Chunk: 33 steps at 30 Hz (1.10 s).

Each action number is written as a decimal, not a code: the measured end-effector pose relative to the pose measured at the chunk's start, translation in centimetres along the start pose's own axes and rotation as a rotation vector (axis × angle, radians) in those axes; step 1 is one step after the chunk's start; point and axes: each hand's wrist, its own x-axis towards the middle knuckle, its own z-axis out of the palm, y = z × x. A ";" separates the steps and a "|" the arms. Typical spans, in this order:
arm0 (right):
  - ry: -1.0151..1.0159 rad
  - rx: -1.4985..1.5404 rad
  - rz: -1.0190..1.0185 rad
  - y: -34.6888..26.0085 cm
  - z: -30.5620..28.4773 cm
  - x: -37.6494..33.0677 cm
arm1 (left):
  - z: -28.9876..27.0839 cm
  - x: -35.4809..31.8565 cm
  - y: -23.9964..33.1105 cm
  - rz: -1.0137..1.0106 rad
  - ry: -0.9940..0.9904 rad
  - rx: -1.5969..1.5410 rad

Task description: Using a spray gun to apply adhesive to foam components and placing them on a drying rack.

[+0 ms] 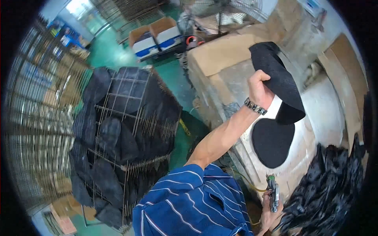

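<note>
My left hand (260,88), a beaded bracelet at its wrist, grips a black fabric piece (278,72) that bends and droops over the work table (319,110). Below it a second black piece, rounded and flat (272,143), lies on a white patch of the table. At the table's near side my right hand (268,210) is wrapped around a small metal spray gun (273,192), its nozzle turned toward the flat piece. From the gun a yellow hose (252,184) runs off to the left.
To my left stands a wire rack (126,94) loaded with dark fabric pieces. A heap of black pieces (328,185) sits at the right. Farther back are blue-and-white boxes (155,41), a fan (222,19) and a cardboard sheet (220,51) on the table. The floor (108,53) is green.
</note>
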 end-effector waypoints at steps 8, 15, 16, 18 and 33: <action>-0.212 -0.186 -0.069 -4.7 3.3 3.6 | 0.9 -0.4 19.8 0.396 0.168 0.256; -0.272 -0.164 -0.074 -7.4 10.6 5.3 | 0.6 -0.2 41.2 0.504 0.070 0.358; -0.278 -0.154 -0.069 -7.9 11.6 5.4 | 1.6 -1.3 43.0 0.546 0.107 0.397; -0.313 -0.226 -0.089 -8.8 13.3 6.3 | 2.5 -4.6 48.0 0.578 0.100 0.485; -0.435 -0.269 -0.030 -15.4 23.1 8.1 | -7.7 -28.6 66.0 0.773 1.357 1.635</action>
